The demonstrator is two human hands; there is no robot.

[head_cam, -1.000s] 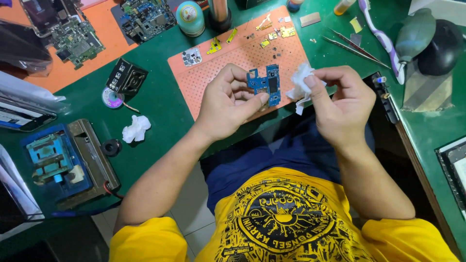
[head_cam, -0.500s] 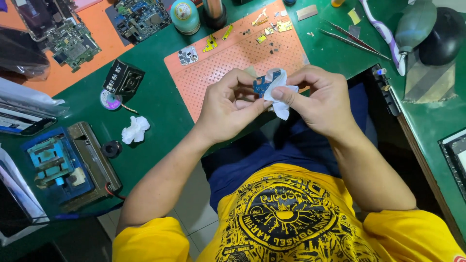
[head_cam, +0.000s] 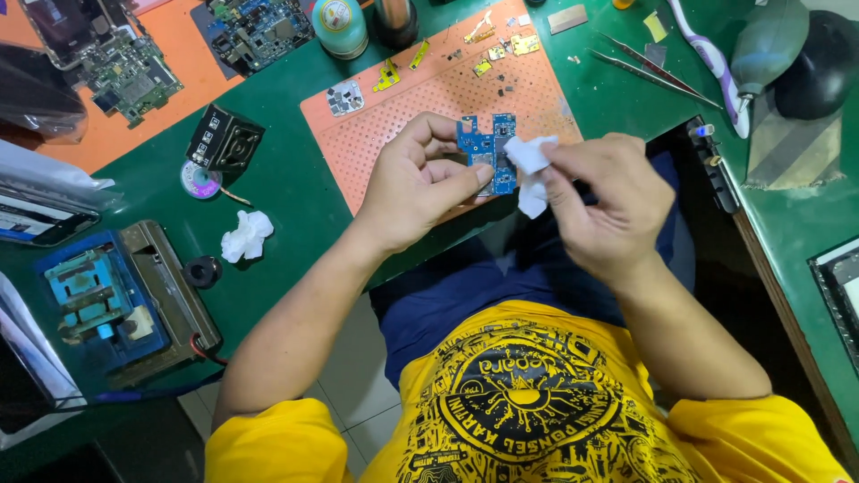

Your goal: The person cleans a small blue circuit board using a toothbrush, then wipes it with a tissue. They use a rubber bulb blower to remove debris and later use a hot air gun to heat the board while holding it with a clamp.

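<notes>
My left hand (head_cam: pixel 420 183) grips a small blue circuit board (head_cam: pixel 488 148) by its lower edge, holding it upright above the near edge of an orange perforated mat (head_cam: pixel 420 98). A wad of white tissue (head_cam: pixel 530 165) is pinched in my right hand (head_cam: pixel 604 201) and pressed against the right side of the board. Both hands hover over the green work table (head_cam: pixel 295 188), just in front of my lap.
Small metal shields and parts lie on the mat's far edge (head_cam: pixel 492 40). Tweezers (head_cam: pixel 649 76), a toothbrush (head_cam: pixel 711 54) and a rubber air blower (head_cam: pixel 761 40) sit right. Left are a crumpled tissue (head_cam: pixel 246 237), a black part (head_cam: pixel 224 139), a blue fixture (head_cam: pixel 94 295) and circuit boards (head_cam: pixel 134 76).
Both hands have come closer to me and lifted the board off the mat. The right hand brought the tissue from beside the board onto its right side.
</notes>
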